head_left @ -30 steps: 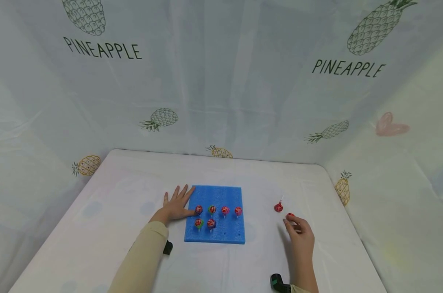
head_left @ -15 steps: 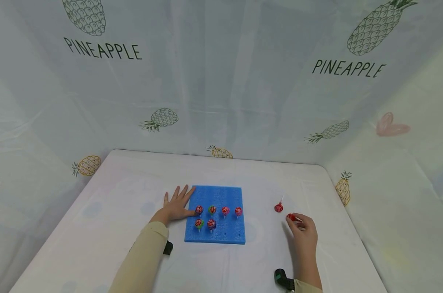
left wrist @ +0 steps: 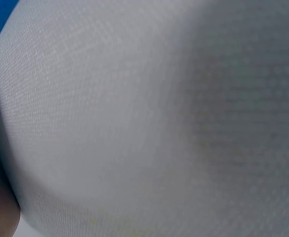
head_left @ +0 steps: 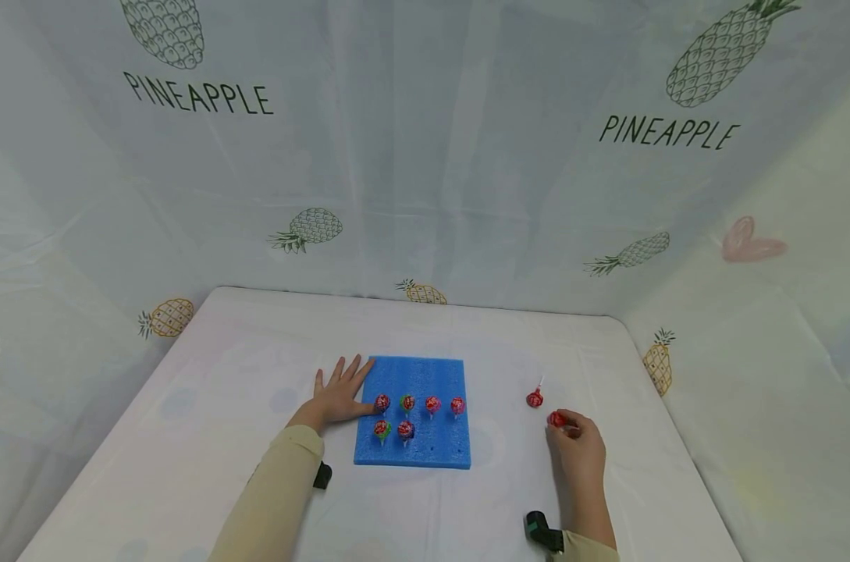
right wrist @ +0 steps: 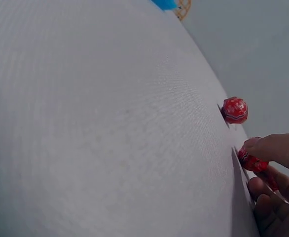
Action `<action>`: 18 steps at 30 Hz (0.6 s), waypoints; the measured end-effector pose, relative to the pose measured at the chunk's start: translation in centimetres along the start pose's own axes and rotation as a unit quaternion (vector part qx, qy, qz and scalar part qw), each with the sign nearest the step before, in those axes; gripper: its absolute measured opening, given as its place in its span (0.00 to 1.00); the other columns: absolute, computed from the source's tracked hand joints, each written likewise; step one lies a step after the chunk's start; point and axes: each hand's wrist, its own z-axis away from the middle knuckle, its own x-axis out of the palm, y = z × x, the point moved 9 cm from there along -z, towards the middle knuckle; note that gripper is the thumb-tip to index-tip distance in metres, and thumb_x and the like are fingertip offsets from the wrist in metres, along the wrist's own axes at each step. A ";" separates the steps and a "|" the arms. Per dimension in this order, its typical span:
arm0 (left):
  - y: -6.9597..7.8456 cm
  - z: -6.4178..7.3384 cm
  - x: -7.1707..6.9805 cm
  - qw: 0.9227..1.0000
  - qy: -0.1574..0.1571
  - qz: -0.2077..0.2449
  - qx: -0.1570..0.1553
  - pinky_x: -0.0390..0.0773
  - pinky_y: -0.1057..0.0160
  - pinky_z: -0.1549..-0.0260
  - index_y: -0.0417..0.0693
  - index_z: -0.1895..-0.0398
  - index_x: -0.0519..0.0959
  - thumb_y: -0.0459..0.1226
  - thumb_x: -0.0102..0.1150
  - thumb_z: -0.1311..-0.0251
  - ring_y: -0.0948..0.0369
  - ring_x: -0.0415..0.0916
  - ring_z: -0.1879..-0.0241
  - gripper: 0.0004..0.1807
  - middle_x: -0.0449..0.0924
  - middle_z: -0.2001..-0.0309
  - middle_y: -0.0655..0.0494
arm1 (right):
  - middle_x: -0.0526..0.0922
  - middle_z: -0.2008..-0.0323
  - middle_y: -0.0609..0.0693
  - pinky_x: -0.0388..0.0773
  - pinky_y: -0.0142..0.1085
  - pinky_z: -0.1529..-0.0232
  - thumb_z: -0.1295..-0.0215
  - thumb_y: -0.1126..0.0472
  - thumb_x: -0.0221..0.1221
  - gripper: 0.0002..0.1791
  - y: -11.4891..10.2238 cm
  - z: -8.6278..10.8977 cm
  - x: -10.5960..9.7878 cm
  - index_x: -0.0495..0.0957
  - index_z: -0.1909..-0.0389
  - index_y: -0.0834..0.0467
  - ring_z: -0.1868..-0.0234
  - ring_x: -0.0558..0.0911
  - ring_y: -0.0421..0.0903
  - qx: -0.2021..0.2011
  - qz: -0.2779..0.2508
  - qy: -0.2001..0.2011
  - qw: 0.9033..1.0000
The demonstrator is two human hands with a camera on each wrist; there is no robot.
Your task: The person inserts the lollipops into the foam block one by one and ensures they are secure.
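Note:
My left hand [head_left: 336, 396] lies with spread, straight fingers at the left edge of a blue foam board [head_left: 389, 375], its thumb reaching onto the board. Several wrapped lollipops stand upright in that board, including a pink-red one [head_left: 432, 403] in the back row and a red-green one [head_left: 382, 428] in the front row. To the right, my right hand [head_left: 583, 449] pinches the head of a red lollipop [right wrist: 252, 160] between thumb and fingers, close to the table. Just beyond it lies another red lollipop [head_left: 534, 398], its white stick pointing away.
Small holes [head_left: 432, 448] show in the board's front right part. A white cloth [head_left: 495, 499] covers the table. A curtain [head_left: 425, 156] printed with pineapples hangs behind it. Black camera mounts sit at both wrists.
My right hand has drawn back slightly to the right and now has the red lollipop pinched more plainly between its fingertips. The left hand and the board have stayed put.

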 end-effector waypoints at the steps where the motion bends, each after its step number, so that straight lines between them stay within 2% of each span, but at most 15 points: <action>1: 0.1 0.0 0.0 1.000 0.001 0.005 0.002 0.33 0.28 0.38 0.50 0.22 0.48 0.59 0.62 0.44 0.38 0.32 0.26 0.53 0.41 0.23 0.41 | 0.74 0.50 0.60 0.72 0.48 0.52 0.36 0.63 0.63 0.20 0.0 0.0 0.0 0.76 0.44 0.61 0.50 0.72 0.57 0.002 0.002 -0.001 1.000; 9: 0.0 -0.1 0.2 1.000 0.000 0.025 0.011 0.26 0.30 0.38 0.50 0.22 0.48 0.62 0.60 0.45 0.39 0.30 0.26 0.54 0.39 0.23 0.40 | 0.74 0.53 0.62 0.73 0.47 0.56 0.38 0.62 0.65 0.19 -0.2 0.2 0.0 0.76 0.47 0.62 0.54 0.72 0.58 -0.004 0.013 -0.010 1.000; 15: -0.5 -0.4 0.8 1.000 -0.019 0.011 -0.002 0.25 0.31 0.38 0.53 0.21 0.43 0.62 0.58 0.43 0.41 0.25 0.26 0.54 0.34 0.22 0.44 | 0.77 0.56 0.58 0.73 0.36 0.63 0.39 0.61 0.66 0.19 -0.5 0.5 0.1 0.78 0.48 0.60 0.56 0.73 0.53 -0.008 0.007 -0.017 1.000; 18: -0.3 -0.3 0.4 1.000 -0.008 0.017 0.002 0.28 0.29 0.38 0.50 0.22 0.46 0.61 0.60 0.44 0.39 0.29 0.26 0.54 0.38 0.23 0.41 | 0.78 0.57 0.57 0.73 0.33 0.64 0.38 0.60 0.66 0.19 -1.0 0.9 0.5 0.78 0.47 0.60 0.56 0.73 0.52 -0.011 -0.006 -0.034 0.999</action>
